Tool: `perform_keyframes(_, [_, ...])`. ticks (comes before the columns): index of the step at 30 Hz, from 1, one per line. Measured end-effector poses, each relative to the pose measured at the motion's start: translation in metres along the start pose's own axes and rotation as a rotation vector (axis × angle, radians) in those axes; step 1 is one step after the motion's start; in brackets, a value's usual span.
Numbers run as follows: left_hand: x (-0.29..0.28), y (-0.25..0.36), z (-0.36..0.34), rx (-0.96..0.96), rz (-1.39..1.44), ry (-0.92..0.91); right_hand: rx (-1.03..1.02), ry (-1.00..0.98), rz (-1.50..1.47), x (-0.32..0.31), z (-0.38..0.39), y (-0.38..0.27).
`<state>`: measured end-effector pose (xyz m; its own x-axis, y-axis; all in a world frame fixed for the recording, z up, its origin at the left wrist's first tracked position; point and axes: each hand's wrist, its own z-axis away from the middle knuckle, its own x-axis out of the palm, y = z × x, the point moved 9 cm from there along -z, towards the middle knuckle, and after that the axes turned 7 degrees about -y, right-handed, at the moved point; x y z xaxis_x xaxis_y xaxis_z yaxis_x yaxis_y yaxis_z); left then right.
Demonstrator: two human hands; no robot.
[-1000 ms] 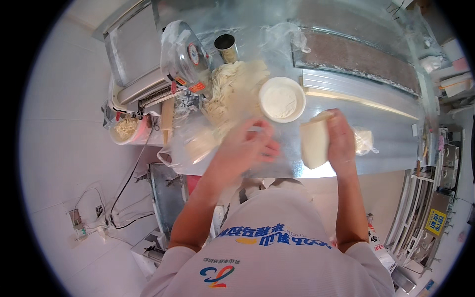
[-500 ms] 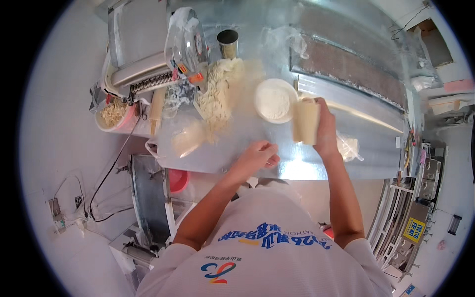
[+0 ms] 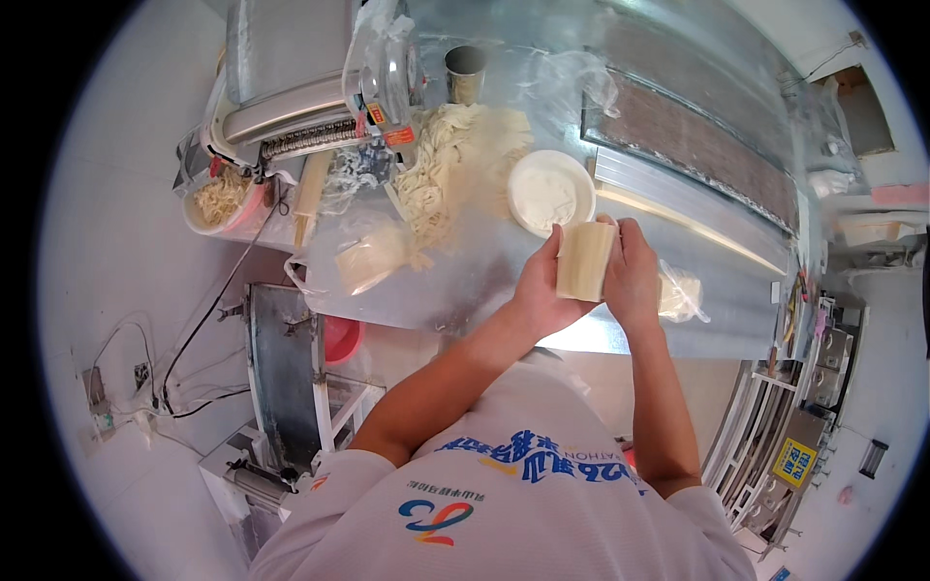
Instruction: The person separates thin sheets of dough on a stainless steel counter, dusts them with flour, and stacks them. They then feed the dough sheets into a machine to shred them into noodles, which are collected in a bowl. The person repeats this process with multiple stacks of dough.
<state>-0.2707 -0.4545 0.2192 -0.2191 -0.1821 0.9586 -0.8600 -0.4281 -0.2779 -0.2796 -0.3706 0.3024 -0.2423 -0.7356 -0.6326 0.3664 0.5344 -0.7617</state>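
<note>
A pale yellow stack of dough wrappers [image 3: 583, 263] is held upright between my two hands, just over the near side of the metal table. My left hand [image 3: 542, 290] grips its left side and lower edge, thumb up along the side. Around the right side, my right hand [image 3: 632, 271] has its fingers closed. Just beyond the stack is a round white bowl [image 3: 550, 184] with white powder in it. To its left lies a heap of floury dough strips and scraps [image 3: 446, 160].
A dough-rolling machine [image 3: 295, 107] stands at the far left, near a metal cup [image 3: 465, 73]. Bagged pale blocks [image 3: 373, 257] lie left of my hands, another bagged block [image 3: 680, 293] to the right. A long metal bar [image 3: 678, 194] lies at the far right.
My left hand has moved up and right and taken hold of the stack's left side. My right hand has brought the stack slightly nearer to me.
</note>
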Motion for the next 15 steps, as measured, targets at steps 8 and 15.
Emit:
perform_keyframes(8, [0.066, 0.009, 0.028, 0.124, -1.306, 0.209, 0.086, 0.056, -0.349, -0.002, 0.017, 0.015])
perform_keyframes(15, [0.11, -0.005, 0.045, 0.252, -1.872, 0.218, 0.143, 0.039, -0.827, 0.018, 0.032, -0.003])
